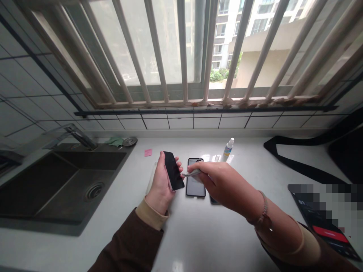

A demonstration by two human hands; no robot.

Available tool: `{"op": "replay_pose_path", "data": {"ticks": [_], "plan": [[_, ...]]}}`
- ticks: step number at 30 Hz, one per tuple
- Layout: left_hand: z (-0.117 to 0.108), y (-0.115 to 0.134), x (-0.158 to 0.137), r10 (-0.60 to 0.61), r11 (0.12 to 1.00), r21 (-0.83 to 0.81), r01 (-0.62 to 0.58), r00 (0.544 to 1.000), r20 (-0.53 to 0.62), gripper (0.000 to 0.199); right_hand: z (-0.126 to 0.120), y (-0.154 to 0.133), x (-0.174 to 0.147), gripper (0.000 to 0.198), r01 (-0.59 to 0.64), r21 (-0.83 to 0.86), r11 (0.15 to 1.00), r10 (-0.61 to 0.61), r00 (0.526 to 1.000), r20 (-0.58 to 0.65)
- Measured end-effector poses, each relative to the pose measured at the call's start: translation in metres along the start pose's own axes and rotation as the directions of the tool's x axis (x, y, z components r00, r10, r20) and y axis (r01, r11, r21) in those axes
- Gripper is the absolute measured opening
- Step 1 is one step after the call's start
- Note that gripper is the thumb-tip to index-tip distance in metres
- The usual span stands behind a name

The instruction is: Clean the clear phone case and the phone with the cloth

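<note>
A smartphone (173, 172) with a dark screen lies tilted in my left hand (161, 177), whose fingers wrap round its back and far edge. Between the fingers of my right hand (217, 177) is pinched a thin, folded grey cloth (193, 173), its tip close to the phone's right edge; I cannot tell whether they touch. Below that hand a black phone case (195, 189) lies flat on the white counter. Part of another dark flat object (214, 201) shows under my right hand, mostly hidden. Some pale, clear item (151, 177) lies behind my left hand.
A small white-capped bottle (228, 148) stands towards the back, near a pink sticky note (148, 152). At left is a dark sink (68, 226) with a tap (81, 136), a green cloth (115, 141) and a drain strainer (129, 141). A black strap (300, 140) lies at right.
</note>
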State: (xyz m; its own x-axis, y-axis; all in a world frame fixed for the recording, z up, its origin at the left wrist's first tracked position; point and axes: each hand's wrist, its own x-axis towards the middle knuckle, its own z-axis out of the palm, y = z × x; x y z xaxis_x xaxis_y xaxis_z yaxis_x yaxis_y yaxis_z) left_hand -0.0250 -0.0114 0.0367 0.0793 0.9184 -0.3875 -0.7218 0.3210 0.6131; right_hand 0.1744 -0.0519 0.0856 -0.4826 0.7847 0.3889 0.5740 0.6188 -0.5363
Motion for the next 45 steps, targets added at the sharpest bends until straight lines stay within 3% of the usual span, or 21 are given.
{"op": "replay_pose_path", "data": {"ticks": [2, 6, 12, 17, 22, 25, 27, 30, 33, 35, 37, 39, 41, 43, 45], "plan": [[-0.004, -0.004, 0.004, -0.008, 1.0, -0.002, 0.008, 0.998, -0.065, 0.047, 0.001, -0.008, -0.001, 0.027, -0.034, 0.089, 0.996, 0.026, 0.996, 0.086], [-0.011, -0.011, 0.01, 0.035, 0.999, -0.016, -0.037, 0.989, -0.143, 0.048, 0.012, -0.014, -0.005, 0.028, 0.034, 0.15, 0.988, -0.057, 0.987, 0.149], [-0.01, -0.019, 0.006, 0.119, 0.993, -0.004, -0.12, 0.989, -0.092, 0.043, 0.04, -0.018, -0.009, 0.023, 0.119, -0.25, 0.961, -0.072, 0.979, 0.192], [-0.009, -0.02, 0.001, 0.225, 0.974, -0.01, -0.225, 0.974, 0.032, 0.044, 0.048, -0.019, -0.005, 0.03, 0.137, -0.351, 0.926, -0.116, 0.99, 0.079], [-0.004, -0.014, -0.004, 0.302, 0.953, -0.055, -0.297, 0.941, 0.154, 0.05, 0.043, -0.017, -0.005, 0.04, 0.062, -0.195, 0.979, -0.087, 0.988, -0.125], [-0.001, -0.01, -0.009, 0.334, 0.942, -0.051, -0.331, 0.92, 0.204, 0.058, 0.038, -0.013, -0.004, 0.034, -0.032, 0.005, 0.999, 0.032, 0.974, -0.224], [0.001, -0.009, -0.012, 0.349, 0.936, -0.036, -0.35, 0.908, 0.232, 0.061, 0.038, -0.009, -0.003, 0.031, -0.121, 0.172, 0.978, 0.157, 0.963, -0.219], [0.006, -0.009, -0.014, 0.318, 0.947, -0.035, -0.319, 0.916, 0.243, 0.061, 0.042, -0.003, 0.001, 0.029, -0.287, 0.469, 0.835, 0.357, 0.932, -0.064], [0.011, -0.008, -0.014, 0.201, 0.979, -0.073, -0.19, 0.962, 0.185, 0.068, 0.051, -0.001, 0.004, 0.028, -0.433, 0.718, 0.545, 0.463, 0.869, 0.173], [0.012, -0.008, -0.012, 0.132, 0.987, -0.108, -0.117, 0.981, 0.139, 0.073, 0.055, -0.001, 0.005, 0.027, -0.462, 0.79, 0.403, 0.479, 0.842, 0.248], [0.012, -0.006, -0.011, 0.097, 0.987, -0.142, -0.081, 0.989, 0.112, 0.069, 0.057, -0.001, 0.006, 0.027, -0.475, 0.806, 0.354, 0.489, 0.828, 0.273], [0.011, -0.005, -0.009, 0.08, 0.985, -0.159, -0.064, 0.992, 0.095, 0.062, 0.055, 0.001, 0.006, 0.027, -0.509, 0.784, 0.356, 0.51, 0.809, 0.294], [0.01, -0.005, -0.007, 0.069, 0.985, -0.162, -0.054, 0.993, 0.091, 0.058, 0.049, 0.006, 0.007, 0.028, -0.539, 0.733, 0.415, 0.547, 0.792, 0.273], [0.01, -0.005, -0.007, 0.052, 0.988, -0.15, -0.037, 0.994, 0.099, 0.056, 0.04, 0.012, 0.007, 0.028, -0.509, 0.649, 0.566, 0.574, 0.808, 0.133], [0.01, -0.006, -0.008, 0.031, 0.993, -0.12, -0.018, 0.994, 0.109, 0.054, 0.028, 0.018, 0.007, 0.028, -0.434, 0.482, 0.761, 0.55, 0.826, -0.125]]}}
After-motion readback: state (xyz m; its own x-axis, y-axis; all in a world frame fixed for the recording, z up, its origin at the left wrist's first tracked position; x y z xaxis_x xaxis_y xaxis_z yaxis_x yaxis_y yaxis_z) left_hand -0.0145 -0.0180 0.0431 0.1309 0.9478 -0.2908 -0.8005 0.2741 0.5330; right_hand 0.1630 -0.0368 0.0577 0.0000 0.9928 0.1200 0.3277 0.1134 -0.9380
